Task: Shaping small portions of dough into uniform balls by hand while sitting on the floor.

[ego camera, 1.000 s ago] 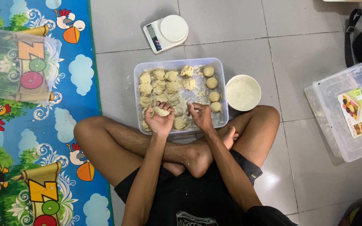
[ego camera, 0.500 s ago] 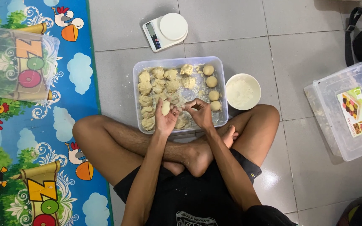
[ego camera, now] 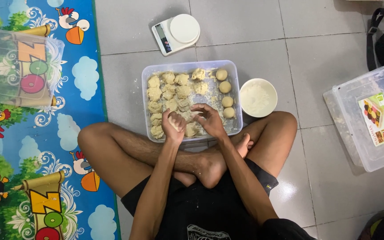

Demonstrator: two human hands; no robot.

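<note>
Cupped together over the near edge of the clear rectangular plastic tray (ego camera: 234,95), both hands were on dough: the left hand (ego camera: 174,126) was closed around a pale lump of dough (ego camera: 172,120), and the right hand (ego camera: 208,119) curved in from three o'clock, fingers bent toward that same lump, though whether it actually touched could not be made out. Inside the tray, rough torn dough pieces (ego camera: 170,91) filled the nine o'clock side, while four smooth rolled dough balls (ego camera: 226,93) stood in a column along the three o'clock wall. Just beside the tray at three o'clock sat a round white bowl of flour (ego camera: 258,97). At twelve o'clock, apart on the grey floor tiles (ego camera: 325,53), lay a small white kitchen scale (ego camera: 176,33). Far out at three o'clock rested a clear lidded storage box (ego camera: 370,118), and at nine o'clock a colourful children's play mat (ego camera: 36,146) carried another clear plastic container (ego camera: 18,66). The person's crossed bare legs (ego camera: 192,155) framed the tray at six o'clock.
</note>
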